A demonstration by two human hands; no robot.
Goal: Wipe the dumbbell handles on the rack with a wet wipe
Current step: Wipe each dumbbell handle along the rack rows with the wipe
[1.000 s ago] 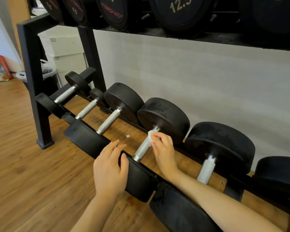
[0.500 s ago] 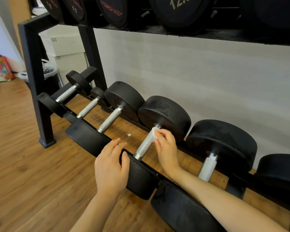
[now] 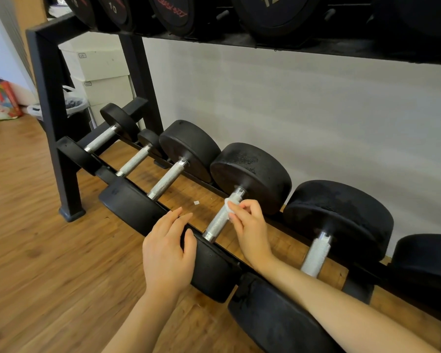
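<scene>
White wipe [image 3: 229, 209] pinched in the right hand [image 3: 250, 226] rubs the fourth handle [image 3: 222, 217]. The left hand [image 3: 167, 250] rests open-fingered on the near weight [image 3: 209, 271]. Next likely a stroke down its length.

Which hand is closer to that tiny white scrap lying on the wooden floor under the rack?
Left. The left hand rests on a dumbbell head just below the scrap; the right hand pinches the wipe farther right.

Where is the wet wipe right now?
The wet wipe is pinched in the right hand against the far end of the fourth dumbbell handle, centre of the head view.
</scene>
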